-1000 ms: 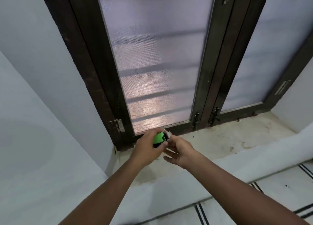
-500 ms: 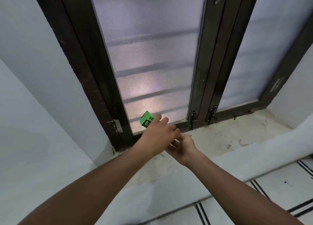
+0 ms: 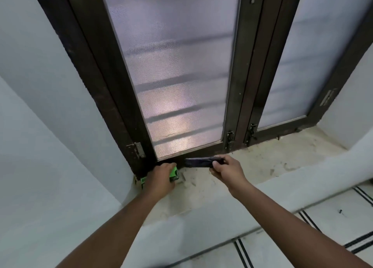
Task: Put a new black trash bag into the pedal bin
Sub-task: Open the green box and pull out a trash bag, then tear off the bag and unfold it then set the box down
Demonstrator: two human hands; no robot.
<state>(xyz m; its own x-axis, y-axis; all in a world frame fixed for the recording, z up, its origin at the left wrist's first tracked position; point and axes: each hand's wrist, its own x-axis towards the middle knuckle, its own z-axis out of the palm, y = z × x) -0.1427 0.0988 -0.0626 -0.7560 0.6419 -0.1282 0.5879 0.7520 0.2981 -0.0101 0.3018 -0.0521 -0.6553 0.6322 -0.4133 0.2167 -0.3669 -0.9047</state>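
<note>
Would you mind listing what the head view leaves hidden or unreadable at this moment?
- Green packet: mostly covered by the left hand; its print is unreadable.
- Black folded bag: one end hidden inside the right hand; blurred.
- Pedal bin: not in the head view.
- Outdoors: obscured by the frosted window pane.

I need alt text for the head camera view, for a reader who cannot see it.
The right hand holds a folded black trash bag above a stone window sill, while the left hand covers a green box beside the dark window frame.
</note>
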